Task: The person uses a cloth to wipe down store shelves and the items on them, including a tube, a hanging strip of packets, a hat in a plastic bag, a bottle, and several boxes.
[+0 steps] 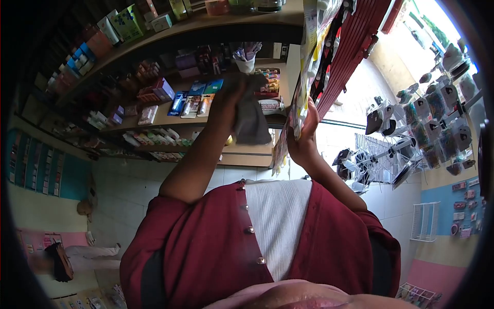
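Note:
My left hand (230,95) reaches up over the middle shelf, dark and blurred by motion. Its fingers are closed around a grey cloth (252,121), which hangs down in front of the shelf edge. My right hand (303,136) is at the shelf's right end, gripping the edge of some hanging packets (297,110), shiny with white and yellow. Part of its fingers is hidden by them. Just beyond the cloth lie a box of small colourful items (268,81) and a white oval pack (271,106) with chocolate lettering.
Blister packs (191,105) lie on the middle shelf, beside a white cup (246,64) of slim items. Boxes and bottles fill the upper shelf (206,24). A red folding shutter (350,56) stands at the right, near racks of hanging goods (429,116). Another person (85,257) is at lower left.

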`<state>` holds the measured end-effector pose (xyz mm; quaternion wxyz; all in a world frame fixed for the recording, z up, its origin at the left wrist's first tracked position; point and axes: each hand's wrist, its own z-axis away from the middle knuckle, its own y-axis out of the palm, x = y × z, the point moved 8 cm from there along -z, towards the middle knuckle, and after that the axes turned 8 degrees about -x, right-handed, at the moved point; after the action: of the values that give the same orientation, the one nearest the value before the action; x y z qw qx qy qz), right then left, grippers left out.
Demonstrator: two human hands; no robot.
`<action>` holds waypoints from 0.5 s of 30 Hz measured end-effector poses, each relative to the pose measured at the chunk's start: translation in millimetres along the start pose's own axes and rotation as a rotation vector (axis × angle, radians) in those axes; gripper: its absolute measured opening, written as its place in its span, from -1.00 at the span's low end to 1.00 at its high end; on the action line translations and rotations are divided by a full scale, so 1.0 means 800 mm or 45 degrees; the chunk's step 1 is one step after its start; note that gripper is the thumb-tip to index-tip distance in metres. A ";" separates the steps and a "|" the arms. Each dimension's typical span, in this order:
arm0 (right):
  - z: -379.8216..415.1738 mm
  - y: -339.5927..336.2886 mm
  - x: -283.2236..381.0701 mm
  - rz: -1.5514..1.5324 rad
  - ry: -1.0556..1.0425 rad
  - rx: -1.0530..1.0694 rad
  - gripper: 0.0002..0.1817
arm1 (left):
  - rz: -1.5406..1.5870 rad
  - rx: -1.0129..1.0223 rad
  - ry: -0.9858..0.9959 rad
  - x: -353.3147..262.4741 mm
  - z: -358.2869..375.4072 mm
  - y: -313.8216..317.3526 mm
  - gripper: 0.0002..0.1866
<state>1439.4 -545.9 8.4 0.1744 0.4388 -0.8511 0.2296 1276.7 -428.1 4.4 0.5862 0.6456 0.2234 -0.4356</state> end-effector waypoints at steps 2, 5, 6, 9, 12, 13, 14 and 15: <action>-0.002 0.001 0.005 0.033 -0.032 -0.011 -0.07 | 0.172 -0.101 0.128 -0.044 0.019 0.061 -0.61; -0.001 0.005 0.010 0.091 -0.091 -0.025 0.14 | -0.211 -0.035 0.600 -0.045 0.019 0.083 -0.61; -0.002 0.009 0.011 0.077 -0.141 -0.019 0.15 | -0.769 0.154 0.929 -0.035 0.025 0.105 -0.58; 0.006 0.012 0.007 0.050 -0.128 -0.020 0.17 | -0.701 0.166 0.312 0.036 0.028 0.096 -0.61; -0.010 0.009 0.015 0.025 -0.168 0.007 0.17 | -0.718 0.273 0.279 0.080 0.020 0.066 -0.62; -0.011 0.010 0.015 0.023 -0.148 0.010 0.17 | -0.745 0.239 0.133 0.087 0.021 0.059 -0.63; -0.010 0.012 0.014 0.020 -0.126 0.014 0.16 | -0.748 0.235 0.129 0.085 0.024 0.059 -0.63; -0.011 0.012 0.014 0.017 -0.124 0.012 0.16 | -0.446 0.201 0.030 0.084 0.027 0.058 -0.62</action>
<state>1426.5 -543.5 19.0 0.1290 0.4448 -0.8603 0.2132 1342.6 -473.4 -23.2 0.4463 0.6457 0.3044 -0.5397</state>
